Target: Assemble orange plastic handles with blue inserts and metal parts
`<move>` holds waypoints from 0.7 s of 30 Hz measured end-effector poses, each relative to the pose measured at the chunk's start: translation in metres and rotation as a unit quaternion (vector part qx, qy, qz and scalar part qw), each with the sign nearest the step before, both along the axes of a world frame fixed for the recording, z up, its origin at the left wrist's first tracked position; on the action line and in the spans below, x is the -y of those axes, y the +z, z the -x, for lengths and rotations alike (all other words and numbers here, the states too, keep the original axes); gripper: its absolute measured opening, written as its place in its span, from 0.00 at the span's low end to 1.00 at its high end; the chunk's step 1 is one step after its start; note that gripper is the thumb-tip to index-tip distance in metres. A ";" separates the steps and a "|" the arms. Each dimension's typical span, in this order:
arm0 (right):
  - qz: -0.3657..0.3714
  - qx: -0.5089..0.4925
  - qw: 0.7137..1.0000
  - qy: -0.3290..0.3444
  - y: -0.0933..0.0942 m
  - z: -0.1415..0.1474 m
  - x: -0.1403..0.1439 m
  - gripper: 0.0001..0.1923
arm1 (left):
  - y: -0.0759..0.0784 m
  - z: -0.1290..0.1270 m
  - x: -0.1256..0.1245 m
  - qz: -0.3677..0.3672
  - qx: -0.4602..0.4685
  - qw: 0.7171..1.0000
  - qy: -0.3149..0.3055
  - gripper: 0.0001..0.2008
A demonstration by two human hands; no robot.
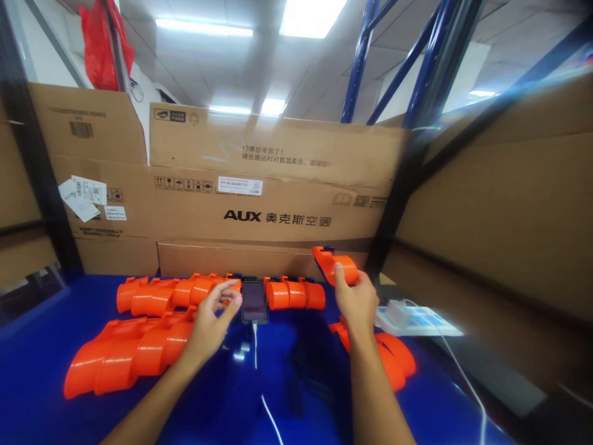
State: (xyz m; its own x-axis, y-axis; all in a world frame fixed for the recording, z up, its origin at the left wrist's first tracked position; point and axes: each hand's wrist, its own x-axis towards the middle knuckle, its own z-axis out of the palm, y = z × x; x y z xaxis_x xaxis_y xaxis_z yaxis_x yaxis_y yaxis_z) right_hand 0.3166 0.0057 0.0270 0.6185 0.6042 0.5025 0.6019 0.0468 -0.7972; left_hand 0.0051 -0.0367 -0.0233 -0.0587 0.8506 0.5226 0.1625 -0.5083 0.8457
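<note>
My right hand (356, 303) is raised above the table and grips an orange curved plastic piece (343, 270) between thumb and fingers. A dark end shows at the piece's far left tip. My left hand (214, 318) hovers just left of the phone (254, 301), fingers loosely bent and apart from the thumb, with nothing visible between them. Behind it runs a back row of similar orange pieces (152, 298), and a nearer row (125, 355) lies to its left. Right of the phone is a short orange row (296, 294). More orange pieces (393, 358) lie partly hidden behind my right forearm.
A white cable (256, 346) runs from the phone over the blue table top (222, 408). Cardboard panels (278, 198) wall off the back. At right are a blue-and-white box (426, 321) with a pale adapter (398, 314) and a dark rack post (398, 204).
</note>
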 end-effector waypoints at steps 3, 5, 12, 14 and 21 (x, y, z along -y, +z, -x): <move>0.076 0.037 0.994 -0.072 -0.002 -0.017 -0.003 0.33 | 0.001 0.009 -0.003 -0.064 -0.224 0.962 0.139 0.22; 0.118 0.044 0.988 -0.087 -0.005 -0.020 -0.006 0.35 | 0.001 0.017 -0.008 -0.068 -0.348 0.908 0.221 0.26; 0.185 0.053 0.980 -0.060 -0.012 -0.017 -0.012 0.37 | -0.014 0.035 -0.026 0.046 -0.545 0.777 0.313 0.27; 0.199 0.046 0.977 -0.054 -0.015 -0.018 -0.014 0.37 | -0.015 0.036 -0.028 0.062 -0.564 0.764 0.307 0.25; 0.265 0.056 0.963 -0.012 -0.025 -0.024 -0.023 0.36 | -0.008 0.040 -0.039 0.064 -0.580 0.750 0.312 0.24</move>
